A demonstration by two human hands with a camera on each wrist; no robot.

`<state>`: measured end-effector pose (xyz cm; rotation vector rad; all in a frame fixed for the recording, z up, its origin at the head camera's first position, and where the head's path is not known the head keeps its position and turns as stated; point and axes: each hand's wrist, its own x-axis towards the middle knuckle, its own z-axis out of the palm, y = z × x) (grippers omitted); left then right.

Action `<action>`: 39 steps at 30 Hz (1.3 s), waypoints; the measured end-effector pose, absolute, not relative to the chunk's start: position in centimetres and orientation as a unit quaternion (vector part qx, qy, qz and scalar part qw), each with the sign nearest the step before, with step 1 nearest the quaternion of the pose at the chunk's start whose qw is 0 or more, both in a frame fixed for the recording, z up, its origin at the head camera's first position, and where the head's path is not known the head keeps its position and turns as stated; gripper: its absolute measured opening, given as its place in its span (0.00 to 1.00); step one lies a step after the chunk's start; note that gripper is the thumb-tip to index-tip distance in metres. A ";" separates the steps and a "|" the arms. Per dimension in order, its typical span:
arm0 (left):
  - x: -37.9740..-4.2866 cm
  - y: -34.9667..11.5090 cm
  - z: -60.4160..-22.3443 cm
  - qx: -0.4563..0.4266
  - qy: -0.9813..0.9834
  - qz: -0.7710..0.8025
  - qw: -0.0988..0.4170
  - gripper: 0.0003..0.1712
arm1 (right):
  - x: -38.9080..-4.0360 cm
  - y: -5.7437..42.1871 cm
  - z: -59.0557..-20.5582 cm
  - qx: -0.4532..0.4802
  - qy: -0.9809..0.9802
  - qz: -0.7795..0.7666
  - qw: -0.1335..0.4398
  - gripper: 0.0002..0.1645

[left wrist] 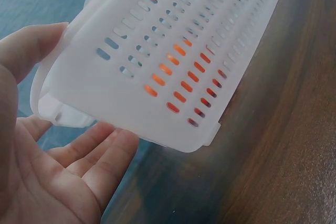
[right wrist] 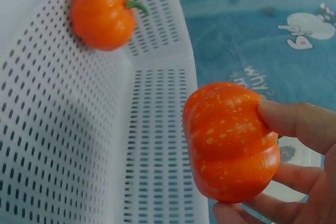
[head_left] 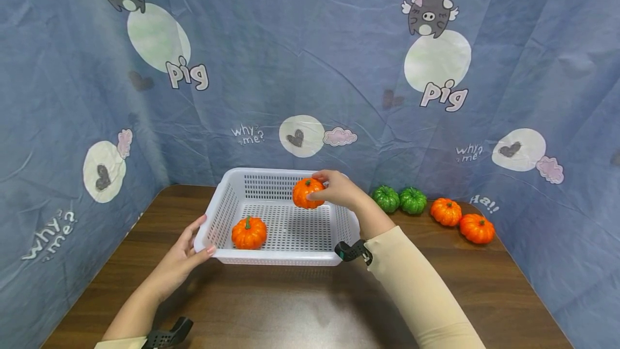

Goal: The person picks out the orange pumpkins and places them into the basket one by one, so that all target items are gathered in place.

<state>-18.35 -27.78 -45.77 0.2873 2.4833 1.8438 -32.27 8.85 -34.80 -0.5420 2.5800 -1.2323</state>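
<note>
A white plastic basket [head_left: 281, 255] with slotted walls stands on the wooden table. My left hand [head_left: 186, 249] grips its front left corner; in the left wrist view the thumb lies on the rim and the fingers [left wrist: 113, 150] reach under the corner. An orange pumpkin [head_left: 249, 232] with a green stem sits inside at the left. Over the basket's right half, my right hand [head_left: 336, 190] holds a second orange pumpkin [head_left: 306, 194] between thumb and fingers. The right wrist view shows this held pumpkin [right wrist: 231, 142] with pale speckles, its underside facing the camera.
Right of the basket, along the table's back edge, sit two green pumpkins [head_left: 386, 199] and two more orange pumpkins [head_left: 446, 212]. A blue printed curtain [head_left: 310, 58] hangs behind and on both sides of the brown table [head_left: 271, 306].
</note>
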 end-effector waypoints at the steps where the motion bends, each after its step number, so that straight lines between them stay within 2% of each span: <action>1: -18.4 -27.8 -45.8 0.091 0.799 0.594 0.019 0.49 | -32.4 8.8 -34.9 -0.186 0.881 -0.420 0.116 0.39; 12: -18.4 -27.9 -45.8 0.085 0.799 0.594 0.019 0.49 | -33.8 7.1 -35.2 -0.174 0.885 -0.412 0.131 0.38; 19: -18.3 -28.2 -45.6 0.077 0.803 0.591 0.019 0.49 | -34.8 5.5 -36.7 -0.164 0.858 -0.456 0.171 0.36; 39: -18.4 -27.9 -46.0 0.082 0.795 0.601 0.019 0.49 | -35.8 3.4 -40.3 -0.120 0.876 -0.436 0.166 0.34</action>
